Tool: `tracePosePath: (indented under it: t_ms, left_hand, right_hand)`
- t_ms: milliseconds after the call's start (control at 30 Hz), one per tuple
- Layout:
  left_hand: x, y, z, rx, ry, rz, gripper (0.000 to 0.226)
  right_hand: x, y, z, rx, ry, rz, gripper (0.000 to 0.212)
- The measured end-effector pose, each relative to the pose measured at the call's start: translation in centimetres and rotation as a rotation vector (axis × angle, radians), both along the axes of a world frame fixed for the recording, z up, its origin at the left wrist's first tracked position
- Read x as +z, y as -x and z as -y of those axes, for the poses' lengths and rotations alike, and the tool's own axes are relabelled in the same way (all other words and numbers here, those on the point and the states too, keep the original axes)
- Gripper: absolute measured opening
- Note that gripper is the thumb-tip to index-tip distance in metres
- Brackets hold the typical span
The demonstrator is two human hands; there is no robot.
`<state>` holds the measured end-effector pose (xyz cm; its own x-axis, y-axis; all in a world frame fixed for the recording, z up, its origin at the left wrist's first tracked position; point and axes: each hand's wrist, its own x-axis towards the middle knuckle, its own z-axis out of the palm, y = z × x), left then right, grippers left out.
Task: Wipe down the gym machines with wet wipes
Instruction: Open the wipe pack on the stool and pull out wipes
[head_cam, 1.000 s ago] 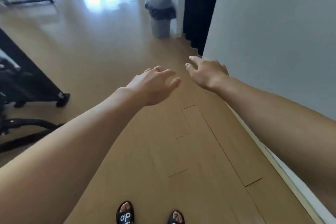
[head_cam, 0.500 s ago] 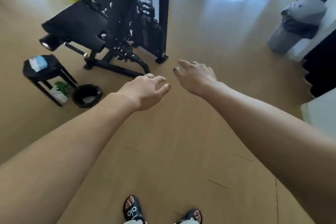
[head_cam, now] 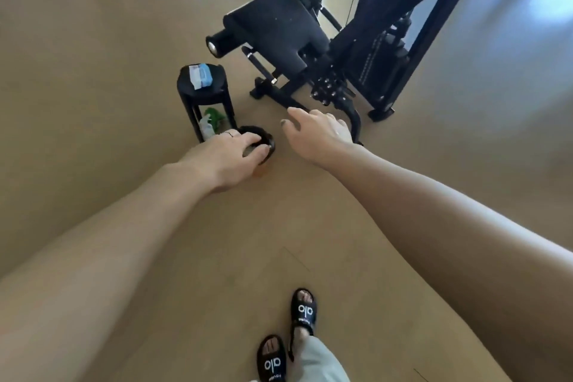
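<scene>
A black padded gym machine (head_cam: 325,31) stands on the tan wood floor (head_cam: 93,40), its seat's long axis pointing toward me and left. Beside it, a blue wet-wipe pack (head_cam: 201,75) lies near the far edge of a round black stool (head_cam: 203,93). My left hand (head_cam: 228,155) and right hand (head_cam: 319,133) reach forward, fingers loose, holding nothing.

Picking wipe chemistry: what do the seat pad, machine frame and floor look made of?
Seat pad: probably matte black vinyl over foam; soft rounded edges. Machine frame: likely black painted steel; straight, rigid bars. Floor: wood-look laminate or vinyl plank; visible seams, slight sheen.
</scene>
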<state>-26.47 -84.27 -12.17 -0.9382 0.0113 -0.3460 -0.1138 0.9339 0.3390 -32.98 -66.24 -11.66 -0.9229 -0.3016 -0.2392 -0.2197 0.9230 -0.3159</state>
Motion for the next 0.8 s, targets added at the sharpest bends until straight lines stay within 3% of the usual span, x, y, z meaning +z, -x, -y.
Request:
tracePosePath:
  t_ms: [533,800]
  left_hand:
    - [-3.4,20.2,19.0,0.197,-0.030,0.073,0.057]
    - [-6.6,31.3,33.8,0.182,-0.062,0.113,0.054]
  right_hand:
    - [-5.8,24.4,21.3,0.146,0.030,0.079,0.049]
    - [-9.4,34.9,35.5,0.101,0.023,0.106,0.047]
